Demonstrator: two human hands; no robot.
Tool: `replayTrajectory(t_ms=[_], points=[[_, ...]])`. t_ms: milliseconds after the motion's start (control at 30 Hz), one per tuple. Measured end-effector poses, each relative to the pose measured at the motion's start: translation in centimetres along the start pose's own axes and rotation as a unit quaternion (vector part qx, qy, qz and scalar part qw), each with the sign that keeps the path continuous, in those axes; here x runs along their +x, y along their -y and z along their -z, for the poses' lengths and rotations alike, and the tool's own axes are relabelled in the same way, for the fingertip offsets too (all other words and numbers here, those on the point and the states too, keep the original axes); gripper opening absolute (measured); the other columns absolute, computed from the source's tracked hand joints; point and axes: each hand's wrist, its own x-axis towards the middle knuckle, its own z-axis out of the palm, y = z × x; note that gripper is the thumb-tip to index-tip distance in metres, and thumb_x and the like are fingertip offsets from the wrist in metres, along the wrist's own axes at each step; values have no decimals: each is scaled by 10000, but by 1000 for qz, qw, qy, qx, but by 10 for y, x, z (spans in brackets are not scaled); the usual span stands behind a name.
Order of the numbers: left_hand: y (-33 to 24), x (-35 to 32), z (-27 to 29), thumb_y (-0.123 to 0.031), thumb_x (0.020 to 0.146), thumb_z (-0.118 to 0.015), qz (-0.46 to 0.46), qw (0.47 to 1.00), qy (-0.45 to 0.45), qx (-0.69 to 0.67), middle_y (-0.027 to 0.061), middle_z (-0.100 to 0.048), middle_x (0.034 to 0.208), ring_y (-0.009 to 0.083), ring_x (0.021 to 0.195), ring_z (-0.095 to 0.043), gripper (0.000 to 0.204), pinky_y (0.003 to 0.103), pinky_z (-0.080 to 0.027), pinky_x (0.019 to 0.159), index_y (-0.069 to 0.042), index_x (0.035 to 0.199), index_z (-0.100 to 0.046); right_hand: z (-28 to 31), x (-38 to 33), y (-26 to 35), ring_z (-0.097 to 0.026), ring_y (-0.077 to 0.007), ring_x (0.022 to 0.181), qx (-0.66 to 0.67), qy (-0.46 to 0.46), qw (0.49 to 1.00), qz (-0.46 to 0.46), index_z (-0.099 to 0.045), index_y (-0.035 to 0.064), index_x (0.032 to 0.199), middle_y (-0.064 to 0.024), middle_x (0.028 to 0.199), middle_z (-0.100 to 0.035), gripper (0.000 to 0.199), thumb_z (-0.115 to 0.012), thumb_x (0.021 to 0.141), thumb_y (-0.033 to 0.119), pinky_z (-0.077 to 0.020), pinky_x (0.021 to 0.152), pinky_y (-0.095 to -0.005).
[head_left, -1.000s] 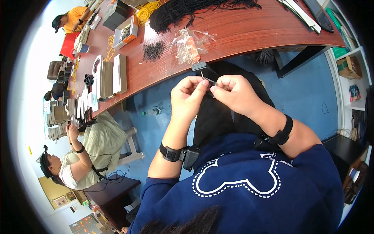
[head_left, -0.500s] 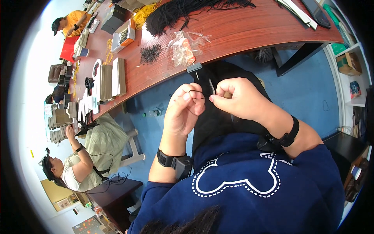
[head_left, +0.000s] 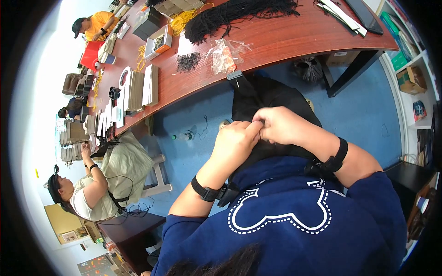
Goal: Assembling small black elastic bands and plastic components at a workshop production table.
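My left hand [head_left: 235, 141] and my right hand [head_left: 280, 125] meet above my lap, with the fingertips of both pinched closed against each other. The backs of my fingers hide whatever is between them. Just beyond, a black clip [head_left: 234, 75] grips the table's near edge, and a thin pale pin sticks out of it. Clear plastic bags [head_left: 224, 57] with something orange lie on the table behind the clip. To their left is a pile of small black pieces [head_left: 189, 61]. A thick bundle of black cords [head_left: 230, 19] stretches across the table's far side.
The red-brown table [head_left: 281, 50] also bears a box of small parts [head_left: 159, 42], yellow cord [head_left: 183, 21] and stacked cards [head_left: 135, 91]. A bottle [head_left: 183, 136] lies on the blue floor. One person [head_left: 94, 188] sits at left; another in orange [head_left: 99, 27] is farther off.
My hands have come together and my left hand has turned palm down. The black cord looped at my left fingers and the thin metal piece by my right fingers are now hidden.
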Motion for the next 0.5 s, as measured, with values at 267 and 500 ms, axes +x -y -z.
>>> replayTrajectory(t_ms=[267,500], points=[[2,-8,-10,-61,841,-574,161,965,-23,-204,62,-584,655,178,591,-604,49,279,-476,513,-51,851,-527,4,11,-30,-602,-146,551,185,85,978,-33,-593,-20,906,-132,802,-651,547,-531,861,521,-452,457,-227],[18,0,-22,-118,939,-466,263,792,-91,-544,67,-559,681,139,601,-576,81,233,-448,523,-56,916,-418,6,12,-36,-609,-158,581,66,70,995,28,-601,-9,800,-108,743,-647,496,-585,841,485,-464,517,-264]])
